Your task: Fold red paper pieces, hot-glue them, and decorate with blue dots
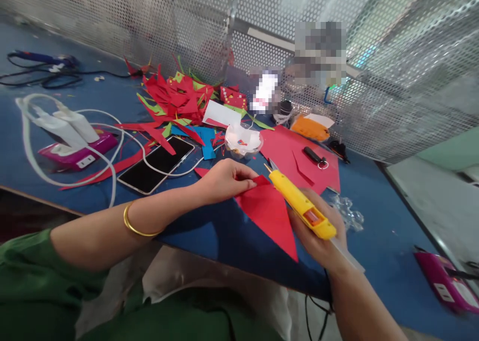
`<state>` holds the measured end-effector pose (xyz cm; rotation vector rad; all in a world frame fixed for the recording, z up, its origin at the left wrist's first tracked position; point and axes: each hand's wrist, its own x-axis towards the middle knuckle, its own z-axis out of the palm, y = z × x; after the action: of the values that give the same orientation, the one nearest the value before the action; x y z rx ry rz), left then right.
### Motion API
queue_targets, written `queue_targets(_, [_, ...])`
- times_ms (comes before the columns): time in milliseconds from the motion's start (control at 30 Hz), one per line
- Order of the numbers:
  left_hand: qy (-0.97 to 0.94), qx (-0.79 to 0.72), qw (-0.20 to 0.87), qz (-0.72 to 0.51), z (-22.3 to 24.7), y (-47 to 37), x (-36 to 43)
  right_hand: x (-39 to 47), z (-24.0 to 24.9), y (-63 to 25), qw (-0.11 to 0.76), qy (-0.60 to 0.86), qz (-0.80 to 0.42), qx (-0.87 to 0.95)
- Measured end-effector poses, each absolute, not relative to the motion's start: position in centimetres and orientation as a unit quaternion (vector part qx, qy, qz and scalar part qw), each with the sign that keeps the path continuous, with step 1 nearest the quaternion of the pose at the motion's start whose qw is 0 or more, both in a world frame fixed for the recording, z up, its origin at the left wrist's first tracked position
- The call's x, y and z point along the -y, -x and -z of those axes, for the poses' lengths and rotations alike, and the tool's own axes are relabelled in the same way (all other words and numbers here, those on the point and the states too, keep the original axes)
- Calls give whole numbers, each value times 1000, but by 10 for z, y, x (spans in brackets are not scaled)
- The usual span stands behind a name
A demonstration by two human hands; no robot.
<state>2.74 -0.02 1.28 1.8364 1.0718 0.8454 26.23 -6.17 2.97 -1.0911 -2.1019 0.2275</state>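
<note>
My left hand (226,180) pinches the top edge of a folded red paper piece (267,211), whose long point hangs toward the table's front edge. In my right hand (318,236) lies a yellow glue gun (301,201), a clear glue stick (350,256) poking out of its rear. Its nozzle points up and left, just above the upper edge of the paper; I cannot tell whether it touches. My right fingers are mostly hidden behind the gun's body.
Behind my hands are a plastic bowl (243,140), a red sheet (325,161) with a black key fob (313,155), and a heap of red scraps (179,96). A phone (157,164) and purple power strip (80,149) lie left. A perforated screen (187,27) closes off the back.
</note>
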Motion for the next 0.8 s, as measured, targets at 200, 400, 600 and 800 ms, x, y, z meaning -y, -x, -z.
queue_targets(200, [-727, -436, 412, -333, -20, -26, 0, 66, -23, -265, 335, 434, -54, 834])
queue_targets(400, [-646, -444, 520, -338, -24, -26, 1, 64, -21, -262, 323, 407, 28, 854])
queue_targets(600, [-632, -452, 532, -336, -22, -27, 1, 64, -20, -262, 313, 392, 28, 865])
queue_targets(800, [-642, -475, 511, -317, -28, -28, 4, 65, -22, -258, 315, 399, 31, 860])
